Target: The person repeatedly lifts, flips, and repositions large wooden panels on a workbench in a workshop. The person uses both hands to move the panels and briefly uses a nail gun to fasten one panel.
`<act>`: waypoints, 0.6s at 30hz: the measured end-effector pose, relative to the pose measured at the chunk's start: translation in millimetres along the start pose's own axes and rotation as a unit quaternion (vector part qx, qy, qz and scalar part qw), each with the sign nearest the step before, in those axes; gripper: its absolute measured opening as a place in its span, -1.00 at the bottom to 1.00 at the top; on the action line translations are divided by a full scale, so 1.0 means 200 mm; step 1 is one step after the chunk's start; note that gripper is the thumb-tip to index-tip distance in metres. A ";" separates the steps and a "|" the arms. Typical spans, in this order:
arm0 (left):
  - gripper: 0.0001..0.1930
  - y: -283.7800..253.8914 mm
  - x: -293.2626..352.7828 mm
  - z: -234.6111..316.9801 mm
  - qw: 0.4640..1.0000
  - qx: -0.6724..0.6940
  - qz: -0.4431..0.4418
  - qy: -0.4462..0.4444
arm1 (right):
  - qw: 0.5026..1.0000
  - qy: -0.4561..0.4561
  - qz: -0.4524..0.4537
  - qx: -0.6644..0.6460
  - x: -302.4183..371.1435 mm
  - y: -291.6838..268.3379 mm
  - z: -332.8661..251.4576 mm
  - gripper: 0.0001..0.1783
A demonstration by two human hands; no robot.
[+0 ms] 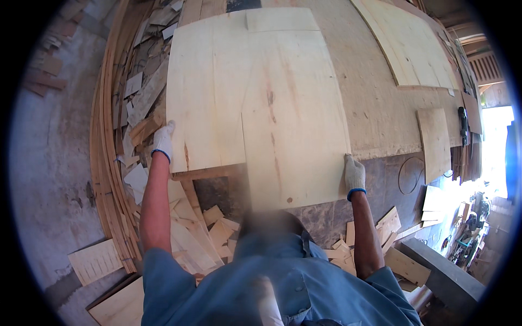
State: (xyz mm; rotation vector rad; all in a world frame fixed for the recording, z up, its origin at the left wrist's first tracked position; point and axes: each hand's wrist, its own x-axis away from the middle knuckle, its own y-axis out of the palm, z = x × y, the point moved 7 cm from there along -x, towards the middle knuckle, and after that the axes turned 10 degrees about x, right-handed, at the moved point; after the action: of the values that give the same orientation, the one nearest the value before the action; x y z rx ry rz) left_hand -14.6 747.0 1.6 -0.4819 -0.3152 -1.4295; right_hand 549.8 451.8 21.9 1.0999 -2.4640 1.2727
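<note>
Two pale, thin plywood sheets lie side by side in front of me. The left sheet (206,103) ends higher up, while the right sheet (293,119), with brown grain streaks and a knot, reaches closer to my body. White knit gloves with blue cuffs cover both hands. My left hand (164,140) is closed at the left sheet's outer edge, near its lower corner. At the right sheet's outer edge, my right hand (354,173) is closed around the rim near the corner. Fingers under the sheets are hidden. A smaller pale piece (283,19) lies across the right sheet's far end.
Underneath is a broad brown board (375,122). Long wooden strips (106,141) and scrap pieces (147,103) line the left. Another pale sheet (410,46) lies far right, near a narrow panel (434,141). Offcuts (220,231) litter the floor by me; a grey beam (443,271) sits lower right.
</note>
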 end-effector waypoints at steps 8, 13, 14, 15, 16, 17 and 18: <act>-0.50 -0.04 -0.08 -0.04 1.000 -0.025 0.010 -0.003 | 0.999 0.004 -0.015 0.029 -0.05 0.01 0.02 -0.42; -0.50 -0.06 -0.10 -0.04 0.999 -0.050 0.012 -0.011 | 0.995 0.011 -0.032 0.096 -0.06 0.01 0.00 -0.48; -0.50 -0.05 -0.09 -0.03 0.999 -0.048 0.018 -0.008 | 0.995 0.012 -0.026 0.091 -0.06 0.00 -0.01 -0.47; -0.50 -0.04 -0.07 0.00 0.999 -0.047 0.024 -0.004 | 0.996 0.013 -0.021 0.085 -0.03 -0.02 -0.05 -0.46; -0.49 -0.03 -0.05 0.01 0.999 -0.047 0.026 0.002 | 0.997 0.013 -0.016 0.079 -0.02 -0.02 -0.08 -0.46; -0.48 -0.02 -0.04 0.03 0.998 -0.048 0.029 0.008 | 0.996 0.018 -0.023 0.082 -0.03 0.00 -0.07 -0.45; -0.45 0.00 -0.02 0.04 0.998 -0.047 0.030 0.014 | 0.996 0.023 -0.028 0.085 -0.05 0.00 -0.06 -0.44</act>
State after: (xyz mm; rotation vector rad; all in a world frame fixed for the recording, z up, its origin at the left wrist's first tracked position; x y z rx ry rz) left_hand -14.7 755.5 6.9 -0.5432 -0.2094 -1.3958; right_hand 555.7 466.2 25.1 1.1557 -2.3092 1.4953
